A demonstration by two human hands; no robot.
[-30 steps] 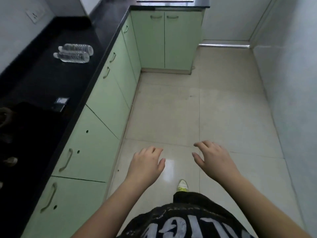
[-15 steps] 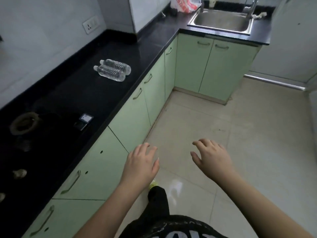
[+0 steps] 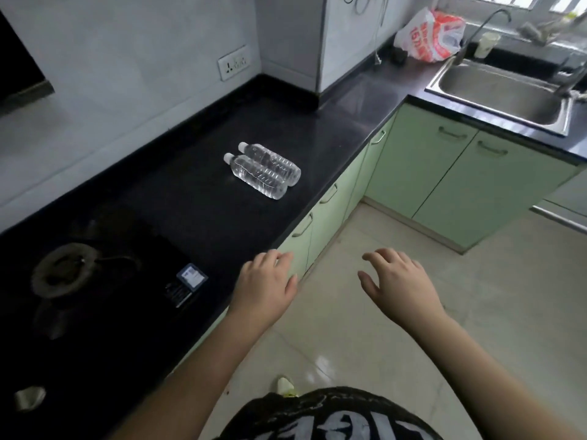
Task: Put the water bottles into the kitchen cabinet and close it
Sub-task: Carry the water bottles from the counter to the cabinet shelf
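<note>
Two clear water bottles with white caps lie side by side on the black countertop (image 3: 203, 201): the nearer bottle (image 3: 257, 176) and the farther bottle (image 3: 273, 161), caps pointing to the back left. Pale green cabinet doors (image 3: 300, 239) run below the counter edge, all shut. My left hand (image 3: 266, 284) hovers palm down over the counter's front edge, fingers apart, holding nothing. My right hand (image 3: 397, 282) hangs over the floor, open and empty. Both hands are well short of the bottles.
A gas burner (image 3: 62, 269) and a small dark card or box (image 3: 187, 282) sit on the counter at the left. A steel sink (image 3: 505, 92) with a tap and a plastic bag (image 3: 428, 34) stand at the back right. More green doors (image 3: 470, 176) are under the sink. Tiled floor (image 3: 476, 312) lies at the right.
My view has swung up and left, bringing the counter, bottles and sink closer. Both hands stayed open and drifted toward the counter edge.
</note>
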